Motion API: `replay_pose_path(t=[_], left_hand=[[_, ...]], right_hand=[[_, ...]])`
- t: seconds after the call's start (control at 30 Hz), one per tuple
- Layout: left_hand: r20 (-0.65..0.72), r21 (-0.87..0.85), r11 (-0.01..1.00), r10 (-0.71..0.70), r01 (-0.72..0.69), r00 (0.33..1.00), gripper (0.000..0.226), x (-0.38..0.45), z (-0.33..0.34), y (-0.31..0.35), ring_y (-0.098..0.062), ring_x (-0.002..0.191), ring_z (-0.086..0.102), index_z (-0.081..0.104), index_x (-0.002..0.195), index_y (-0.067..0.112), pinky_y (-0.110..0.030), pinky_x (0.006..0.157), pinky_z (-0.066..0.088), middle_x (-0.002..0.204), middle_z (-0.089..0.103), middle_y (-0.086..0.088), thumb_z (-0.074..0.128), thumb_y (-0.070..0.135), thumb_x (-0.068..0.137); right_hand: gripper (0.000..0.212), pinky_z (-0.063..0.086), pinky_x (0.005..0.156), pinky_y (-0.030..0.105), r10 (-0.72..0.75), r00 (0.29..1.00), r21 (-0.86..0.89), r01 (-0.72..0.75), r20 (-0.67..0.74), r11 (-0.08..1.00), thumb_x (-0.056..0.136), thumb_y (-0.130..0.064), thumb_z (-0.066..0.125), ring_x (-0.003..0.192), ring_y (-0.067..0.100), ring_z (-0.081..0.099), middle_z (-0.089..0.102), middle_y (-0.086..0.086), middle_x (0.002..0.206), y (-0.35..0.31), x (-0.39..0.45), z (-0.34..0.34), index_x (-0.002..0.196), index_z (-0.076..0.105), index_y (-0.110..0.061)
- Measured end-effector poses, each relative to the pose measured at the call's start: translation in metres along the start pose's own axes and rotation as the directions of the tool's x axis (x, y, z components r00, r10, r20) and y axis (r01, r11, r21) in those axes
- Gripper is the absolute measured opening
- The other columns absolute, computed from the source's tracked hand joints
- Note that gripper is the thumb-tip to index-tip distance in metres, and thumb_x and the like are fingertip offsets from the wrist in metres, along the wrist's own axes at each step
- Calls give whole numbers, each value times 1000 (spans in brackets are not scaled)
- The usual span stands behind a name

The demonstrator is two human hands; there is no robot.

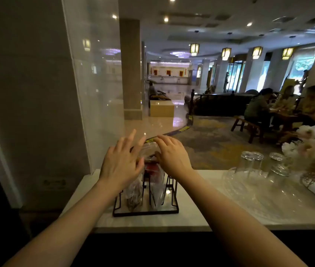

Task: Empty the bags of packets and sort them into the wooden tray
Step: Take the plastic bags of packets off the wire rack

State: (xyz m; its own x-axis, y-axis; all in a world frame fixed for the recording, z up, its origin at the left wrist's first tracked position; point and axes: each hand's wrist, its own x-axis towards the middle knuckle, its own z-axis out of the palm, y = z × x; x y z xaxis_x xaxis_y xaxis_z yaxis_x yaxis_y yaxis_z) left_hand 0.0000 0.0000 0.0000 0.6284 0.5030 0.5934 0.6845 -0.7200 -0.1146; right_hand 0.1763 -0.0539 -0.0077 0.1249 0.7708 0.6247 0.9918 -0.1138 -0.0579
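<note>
A black wire rack (145, 211) stands on the white counter (220, 214) and holds clear plastic bags (134, 195) with dark and red packets inside. Another clear bag (149, 148) is held up above the rack between both hands. My left hand (123, 160) has its fingers spread against the bag's left side. My right hand (170, 154) curls over the bag's top right. No wooden tray is in view.
Upturned drinking glasses (249, 162) and a clear glass dish (235, 182) sit on the counter to the right, with a flower arrangement (311, 151) at the far right. A glass panel (95, 83) rises at the left. Seated people occupy the lobby beyond.
</note>
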Motion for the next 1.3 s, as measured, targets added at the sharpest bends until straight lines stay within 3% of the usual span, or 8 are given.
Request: replay_pose_path(t=[0.17, 0.37, 0.57, 0.8, 1.0, 1.07, 1.17, 1.3], left_hand=[[72, -23, 1000, 8, -7, 997, 61, -11, 30, -1, -29, 134, 40, 26, 145, 26, -44, 95, 45, 154, 30, -7, 36, 47, 89], [344, -69, 997, 6, 19, 939, 69, -17, 63, -8, -19, 148, -1, -3, 149, 32, -44, 118, 2, 161, -3, 5, 1, 61, 87], [447, -172, 982, 1, 85, 895, 74, -13, 63, -11, -18, 147, -11, -3, 150, 31, -39, 118, -7, 160, -9, 4, 14, 68, 88], [504, -242, 969, 81, 51, 860, 109, -12, 54, -21, -18, 146, -15, -7, 149, 28, -40, 120, -6, 159, -15, 1, -15, 87, 58], [510, -196, 980, 80, 26, 857, 93, -16, 44, -18, -19, 146, -14, -14, 149, 17, -36, 118, -6, 159, -15, -6, 32, 68, 87], [499, -142, 990, 91, -23, 862, 92, -16, 45, -17, -20, 147, -13, -3, 150, 11, -37, 119, -4, 159, -15, -7, 34, 68, 87], [476, -141, 990, 91, -26, 874, 91, -16, 49, -18, -19, 147, -11, 13, 150, 9, -39, 120, 1, 159, -16, -3, 36, 69, 85], [448, -102, 990, 129, -93, 885, 87, -17, 49, -21, -20, 147, -7, 23, 146, 8, -40, 121, 5, 160, -14, -4, 34, 69, 85]], right_hand=[[47, 16, 115, 51, 67, 988, 5, -69, 136, 998, 96, -41, 42, 136, 21, 38, 48, -3, 142, 7, 10, 22, 141, 38, -30], [41, 47, 90, 47, 70, 961, 105, -102, 268, 989, 96, -41, 45, 116, 30, 50, 56, 9, 122, 8, 15, 37, 134, 45, -28], [17, 48, 73, 39, 132, 962, 225, -188, 239, 956, 94, -22, 50, 93, 31, 60, 62, 10, 100, 11, 20, 41, 95, 65, -15], [19, 42, 68, 35, 129, 990, 342, -141, 59, 929, 95, -22, 52, 81, 23, 54, 58, 8, 92, 9, 38, 0, 92, 66, -10], [16, 51, 75, 38, 155, 986, 391, -120, -58, 912, 94, -21, 55, 82, 19, 56, 57, 2, 89, 13, 31, -9, 91, 65, -8], [16, 52, 81, 47, 292, 953, 494, -216, -81, 842, 94, -19, 53, 85, 25, 59, 62, 10, 91, 13, 36, -20, 87, 63, -8], [23, 55, 81, 42, 492, 869, 782, -272, -50, 561, 97, -22, 46, 77, 18, 59, 60, 1, 82, 5, 52, -66, 77, 55, -17], [22, 57, 85, 41, 469, 876, 873, -136, -115, 468, 97, -26, 47, 84, 23, 64, 60, -3, 81, -3, 56, -130, 76, 52, -22]])
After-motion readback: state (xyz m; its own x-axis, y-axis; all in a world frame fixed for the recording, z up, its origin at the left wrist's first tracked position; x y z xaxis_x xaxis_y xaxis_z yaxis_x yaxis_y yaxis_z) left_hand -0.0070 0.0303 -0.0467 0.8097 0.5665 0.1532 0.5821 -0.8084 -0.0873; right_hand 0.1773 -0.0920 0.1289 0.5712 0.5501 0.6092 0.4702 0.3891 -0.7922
